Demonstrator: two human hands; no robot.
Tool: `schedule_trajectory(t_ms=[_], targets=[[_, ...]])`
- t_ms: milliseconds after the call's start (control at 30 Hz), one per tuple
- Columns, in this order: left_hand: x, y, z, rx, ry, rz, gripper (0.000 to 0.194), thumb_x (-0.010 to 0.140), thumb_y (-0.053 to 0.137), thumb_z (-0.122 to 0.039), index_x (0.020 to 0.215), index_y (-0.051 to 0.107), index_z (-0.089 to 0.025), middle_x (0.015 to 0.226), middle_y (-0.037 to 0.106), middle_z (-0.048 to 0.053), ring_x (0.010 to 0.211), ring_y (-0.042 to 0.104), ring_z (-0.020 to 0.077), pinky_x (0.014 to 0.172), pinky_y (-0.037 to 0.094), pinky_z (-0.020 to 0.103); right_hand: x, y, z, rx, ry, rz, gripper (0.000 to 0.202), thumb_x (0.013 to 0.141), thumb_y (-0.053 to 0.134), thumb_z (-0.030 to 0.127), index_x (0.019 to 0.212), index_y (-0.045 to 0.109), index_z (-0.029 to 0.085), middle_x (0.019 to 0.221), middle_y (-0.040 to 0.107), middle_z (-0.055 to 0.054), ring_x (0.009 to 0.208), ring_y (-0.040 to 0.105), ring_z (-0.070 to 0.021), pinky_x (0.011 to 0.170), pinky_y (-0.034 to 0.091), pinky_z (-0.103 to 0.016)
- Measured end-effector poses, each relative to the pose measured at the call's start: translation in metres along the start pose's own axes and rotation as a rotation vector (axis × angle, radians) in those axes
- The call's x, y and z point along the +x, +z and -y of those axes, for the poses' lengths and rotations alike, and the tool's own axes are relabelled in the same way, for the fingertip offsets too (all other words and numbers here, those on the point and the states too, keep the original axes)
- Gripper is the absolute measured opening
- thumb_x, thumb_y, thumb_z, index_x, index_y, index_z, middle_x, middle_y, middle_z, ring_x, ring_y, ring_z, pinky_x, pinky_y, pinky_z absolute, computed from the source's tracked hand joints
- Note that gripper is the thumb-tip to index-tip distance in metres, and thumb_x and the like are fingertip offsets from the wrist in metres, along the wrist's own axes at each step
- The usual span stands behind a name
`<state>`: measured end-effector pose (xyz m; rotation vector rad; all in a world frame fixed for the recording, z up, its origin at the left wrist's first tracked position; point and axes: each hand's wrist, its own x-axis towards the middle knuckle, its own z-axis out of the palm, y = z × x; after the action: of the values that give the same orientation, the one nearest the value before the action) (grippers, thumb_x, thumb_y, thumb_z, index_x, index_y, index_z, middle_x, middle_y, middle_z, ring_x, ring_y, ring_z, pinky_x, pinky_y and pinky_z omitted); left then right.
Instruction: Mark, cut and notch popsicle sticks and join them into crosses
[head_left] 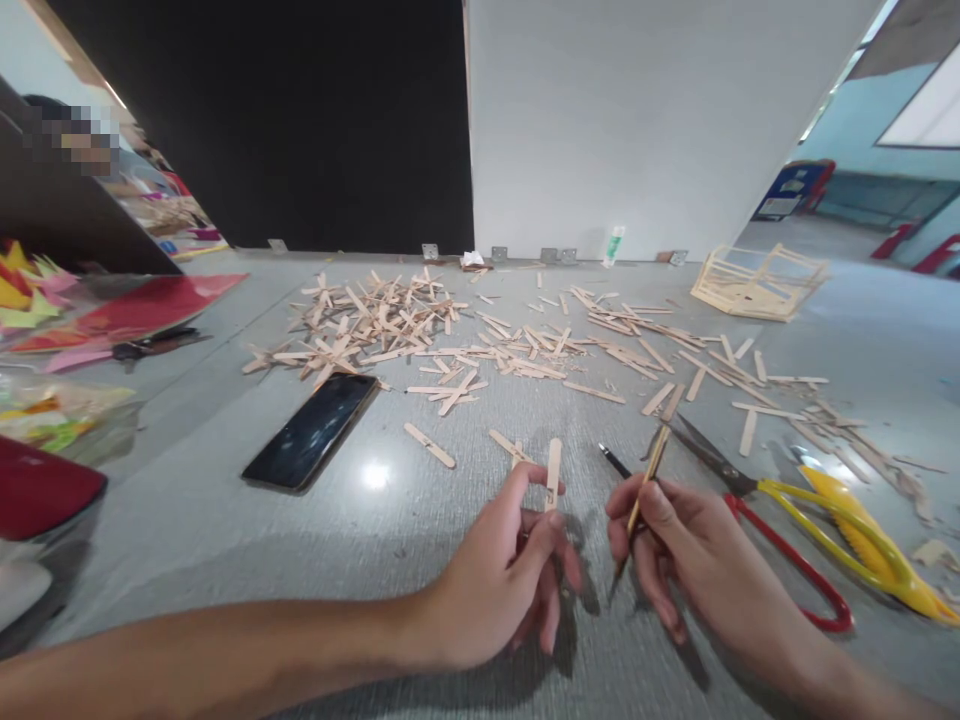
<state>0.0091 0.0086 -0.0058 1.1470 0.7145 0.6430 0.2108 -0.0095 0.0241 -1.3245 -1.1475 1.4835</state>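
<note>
My left hand [517,570] pinches a pale popsicle stick [553,470] upright between thumb and finger; a small dark mark shows low on the stick. In my right hand [675,545] is a slim brown stick [649,470], slanted, its dark tip pointing down; its exact kind is unclear. A black pen [615,461] lies just beyond the right fingers. Past the left hand rests another marked popsicle stick [506,444], partly hidden, and farther left a separate marked one [429,445]. Scissors [739,480] with red and yellow handles lie open beside the right hand.
A phone [311,432] lies at left. Behind it is a heap of popsicle sticks [382,320], with more scattered rightward. A yellow tool [855,520], a stick-built frame [757,285] and a glue tube [613,246] are at right. Black and white panels [600,120] rise behind.
</note>
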Motion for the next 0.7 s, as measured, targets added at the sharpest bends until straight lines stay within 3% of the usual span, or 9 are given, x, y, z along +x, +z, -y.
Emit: schedule_trajectory(t_ms=[100,167,267,333,500,700], targets=[[-0.001,0.0,0.0,0.015,-0.003,0.009,0.032,0.108,0.044,-0.055,0.117,0.034,-0.027,0.079,0.064,-0.004,0.035,0.051,0.0051,0.029,0.03,0.01,0.001,-0.001,-0.005,-0.032,0.01,-0.046,0.054,0.099,0.059,0.065,0.078,0.065,0.015,0.049,0.062,0.003,0.025,0.043,-0.0011,0.03,0.031,-0.008],[0.0,0.0,0.0,0.028,-0.007,0.015,0.032,0.109,0.043,-0.056,0.117,0.034,-0.027,0.078,0.065,-0.004,0.035,0.051,0.0052,0.029,0.03,0.01,0.003,-0.001,-0.007,-0.031,0.005,-0.092,0.052,0.095,0.064,0.066,0.079,0.065,0.016,0.047,0.06,0.004,0.026,0.042,-0.0025,0.03,0.035,-0.01],[0.001,-0.001,0.001,0.032,-0.011,0.017,0.034,0.108,0.043,-0.058,0.116,0.033,-0.027,0.077,0.065,-0.004,0.035,0.051,0.0055,0.03,0.031,0.01,0.004,0.001,-0.008,-0.02,-0.019,-0.124,0.052,0.086,0.073,0.069,0.089,0.065,0.018,0.063,0.069,0.001,0.032,0.054,-0.0085,0.03,0.046,-0.018],[0.001,-0.002,0.002,0.031,-0.012,0.015,0.036,0.107,0.044,-0.059,0.117,0.032,-0.027,0.078,0.065,-0.004,0.035,0.051,0.0056,0.03,0.031,0.011,0.003,0.003,-0.009,-0.041,-0.028,-0.109,0.052,0.086,0.072,0.07,0.09,0.063,0.019,0.066,0.071,0.0,0.034,0.057,-0.0104,0.03,0.047,-0.019],[0.001,-0.003,0.002,0.067,-0.025,0.008,0.034,0.109,0.043,-0.056,0.12,0.032,-0.025,0.08,0.066,-0.002,0.037,0.053,0.0059,0.031,0.03,0.011,0.001,0.0,-0.013,-0.108,-0.043,-0.148,0.051,0.095,0.062,0.068,0.078,0.065,0.02,0.034,0.052,0.005,0.026,0.046,-0.0095,0.032,0.04,-0.017],[0.0,-0.002,0.0,0.133,-0.027,0.021,0.033,0.11,0.042,-0.051,0.114,0.047,-0.019,0.087,0.07,0.003,0.038,0.053,0.003,0.034,0.032,0.012,0.003,-0.002,-0.018,-0.04,-0.109,-0.218,0.053,0.091,0.067,0.07,0.081,0.07,0.018,0.047,0.06,0.002,0.029,0.044,-0.0064,0.031,0.034,-0.016]])
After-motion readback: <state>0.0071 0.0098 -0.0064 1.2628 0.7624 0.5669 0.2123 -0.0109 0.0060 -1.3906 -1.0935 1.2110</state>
